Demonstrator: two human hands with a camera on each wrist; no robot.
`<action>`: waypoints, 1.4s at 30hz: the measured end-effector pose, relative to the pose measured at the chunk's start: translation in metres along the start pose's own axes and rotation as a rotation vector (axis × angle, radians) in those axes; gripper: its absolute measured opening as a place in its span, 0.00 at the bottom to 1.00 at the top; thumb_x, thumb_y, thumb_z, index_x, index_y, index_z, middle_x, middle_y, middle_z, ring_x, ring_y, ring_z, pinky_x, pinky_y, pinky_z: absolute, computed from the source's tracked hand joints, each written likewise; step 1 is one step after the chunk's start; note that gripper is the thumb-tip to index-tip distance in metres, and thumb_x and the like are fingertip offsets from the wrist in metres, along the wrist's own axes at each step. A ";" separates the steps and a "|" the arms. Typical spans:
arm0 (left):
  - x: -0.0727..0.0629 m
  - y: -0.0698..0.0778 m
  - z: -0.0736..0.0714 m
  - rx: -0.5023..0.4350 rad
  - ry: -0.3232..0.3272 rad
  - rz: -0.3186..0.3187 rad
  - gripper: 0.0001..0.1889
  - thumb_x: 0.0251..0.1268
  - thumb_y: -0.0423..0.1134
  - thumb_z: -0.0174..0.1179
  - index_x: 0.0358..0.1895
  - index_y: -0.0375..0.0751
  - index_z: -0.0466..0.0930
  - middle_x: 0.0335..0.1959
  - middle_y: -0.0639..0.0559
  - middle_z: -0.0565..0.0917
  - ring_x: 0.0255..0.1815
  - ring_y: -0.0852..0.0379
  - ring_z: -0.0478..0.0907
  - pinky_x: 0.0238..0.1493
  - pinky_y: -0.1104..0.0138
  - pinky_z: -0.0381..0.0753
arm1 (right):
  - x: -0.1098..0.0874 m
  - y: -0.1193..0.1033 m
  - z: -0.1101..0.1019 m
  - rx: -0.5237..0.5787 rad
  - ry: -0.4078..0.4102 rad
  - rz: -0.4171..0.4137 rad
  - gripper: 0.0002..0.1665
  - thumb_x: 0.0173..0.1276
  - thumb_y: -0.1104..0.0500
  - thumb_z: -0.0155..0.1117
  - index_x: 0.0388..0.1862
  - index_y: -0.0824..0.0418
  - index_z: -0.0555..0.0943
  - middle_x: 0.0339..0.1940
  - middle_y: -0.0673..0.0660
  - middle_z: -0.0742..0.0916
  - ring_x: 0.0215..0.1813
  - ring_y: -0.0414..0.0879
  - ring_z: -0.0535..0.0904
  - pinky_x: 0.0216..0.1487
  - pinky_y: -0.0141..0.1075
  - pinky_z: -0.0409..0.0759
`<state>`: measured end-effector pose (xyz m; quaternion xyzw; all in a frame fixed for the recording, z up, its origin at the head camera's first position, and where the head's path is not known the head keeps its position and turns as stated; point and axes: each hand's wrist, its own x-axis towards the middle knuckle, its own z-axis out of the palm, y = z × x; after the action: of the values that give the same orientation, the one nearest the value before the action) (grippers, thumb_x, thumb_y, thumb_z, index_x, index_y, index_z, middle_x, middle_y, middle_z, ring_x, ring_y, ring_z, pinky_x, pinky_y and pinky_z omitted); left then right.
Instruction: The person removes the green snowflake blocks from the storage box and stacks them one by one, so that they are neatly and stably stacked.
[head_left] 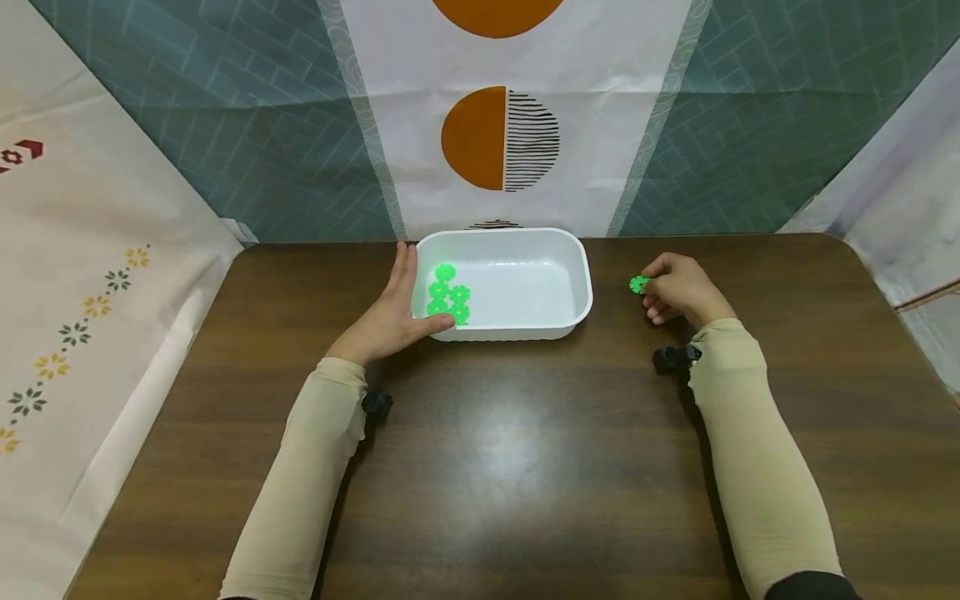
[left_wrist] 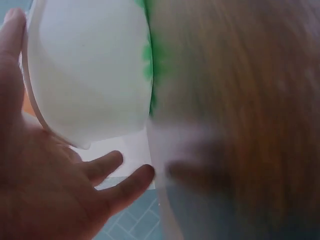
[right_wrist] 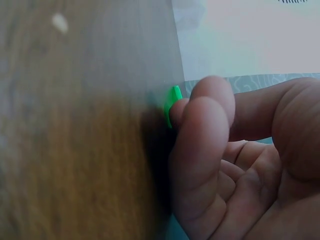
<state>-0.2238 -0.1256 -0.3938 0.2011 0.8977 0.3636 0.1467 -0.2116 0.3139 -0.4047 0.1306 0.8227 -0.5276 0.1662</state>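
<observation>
Several bright green scalloped plastic discs lie in the left end of a white rectangular tray at the back of the table. My left hand rests against the tray's left end, fingers straight along the side and thumb over the near rim. The left wrist view shows this hand spread beside the tray wall. To the right of the tray, my right hand pinches the edge of another green disc at the tabletop. Fingertips partly hide that disc in the right wrist view.
The dark brown wooden table ends at a patterned cloth backdrop just behind the tray. A pale cloth with flower motifs hangs at the left, and a white cloth at the right.
</observation>
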 end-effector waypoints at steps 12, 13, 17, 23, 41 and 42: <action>0.000 -0.002 0.001 -0.013 -0.033 -0.028 0.66 0.61 0.67 0.65 0.80 0.49 0.18 0.79 0.56 0.16 0.81 0.42 0.35 0.74 0.44 0.52 | -0.001 -0.001 0.003 -0.042 0.007 -0.005 0.14 0.76 0.65 0.55 0.56 0.70 0.68 0.30 0.62 0.80 0.22 0.46 0.79 0.28 0.40 0.84; 0.000 -0.002 0.001 -0.015 -0.033 -0.029 0.66 0.61 0.67 0.65 0.80 0.49 0.18 0.79 0.57 0.16 0.81 0.42 0.35 0.74 0.44 0.52 | -0.001 -0.002 0.004 -0.047 0.008 -0.005 0.14 0.76 0.65 0.55 0.55 0.70 0.68 0.30 0.62 0.80 0.22 0.46 0.79 0.28 0.40 0.84; -0.001 -0.002 -0.001 -0.010 -0.028 -0.025 0.66 0.61 0.66 0.65 0.80 0.48 0.18 0.79 0.54 0.17 0.81 0.42 0.34 0.74 0.45 0.51 | -0.001 -0.003 0.006 -0.047 0.013 -0.002 0.14 0.76 0.65 0.54 0.56 0.71 0.68 0.30 0.62 0.80 0.22 0.46 0.80 0.28 0.40 0.84; 0.000 -0.002 -0.001 -0.022 -0.020 -0.022 0.65 0.62 0.63 0.66 0.80 0.49 0.17 0.79 0.55 0.16 0.81 0.43 0.35 0.74 0.47 0.52 | 0.000 -0.001 0.004 0.000 0.021 0.011 0.17 0.77 0.65 0.52 0.60 0.71 0.68 0.28 0.60 0.81 0.22 0.44 0.80 0.28 0.39 0.84; 0.003 -0.001 0.004 -0.049 -0.002 -0.026 0.68 0.61 0.60 0.70 0.79 0.48 0.15 0.77 0.60 0.14 0.81 0.44 0.31 0.76 0.50 0.47 | -0.020 -0.022 0.016 0.162 0.033 -0.229 0.16 0.79 0.62 0.53 0.61 0.68 0.73 0.27 0.55 0.83 0.26 0.46 0.82 0.32 0.40 0.85; 0.002 -0.001 0.003 -0.045 0.000 -0.030 0.68 0.60 0.61 0.69 0.79 0.48 0.16 0.77 0.59 0.14 0.81 0.44 0.32 0.76 0.50 0.48 | -0.021 -0.026 0.018 0.175 0.036 -0.245 0.15 0.79 0.62 0.53 0.60 0.67 0.74 0.27 0.55 0.83 0.26 0.46 0.82 0.32 0.40 0.85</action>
<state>-0.2248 -0.1233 -0.3967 0.1845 0.8921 0.3815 0.1567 -0.2001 0.2863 -0.3811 0.0528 0.7863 -0.6112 0.0738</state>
